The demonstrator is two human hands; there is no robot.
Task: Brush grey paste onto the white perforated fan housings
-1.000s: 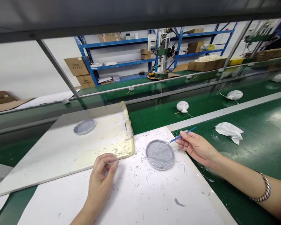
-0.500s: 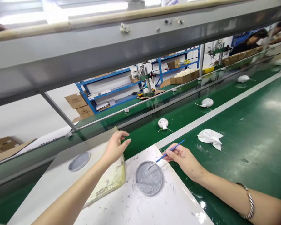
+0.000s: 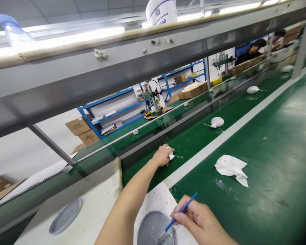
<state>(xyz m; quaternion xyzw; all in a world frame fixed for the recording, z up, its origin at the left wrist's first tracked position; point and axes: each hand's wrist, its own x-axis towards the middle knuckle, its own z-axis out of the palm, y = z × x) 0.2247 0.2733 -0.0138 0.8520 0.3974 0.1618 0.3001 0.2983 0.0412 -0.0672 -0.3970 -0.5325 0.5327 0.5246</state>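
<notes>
The hands are well apart: the left hand (image 3: 162,156) closes on a small white round device (image 3: 171,155) on the green conveyor belt (image 3: 193,146), while the right hand (image 3: 197,219) pinches a thin blue brush (image 3: 185,207), its tip over a dish of grey paste (image 3: 151,229) at the near edge of a white board (image 3: 155,199)

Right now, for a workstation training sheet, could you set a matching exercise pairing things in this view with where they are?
Things:
1. left hand
2. blue-handled brush
3. crumpled white wipe
4. round dish of grey paste

Places:
A. on the near green conveyor belt
B. on the flecked white sheet
C. held in the right hand
D. on a round white wired device

Pairs: 1-D, 2-C, 3-A, 4-B
</notes>
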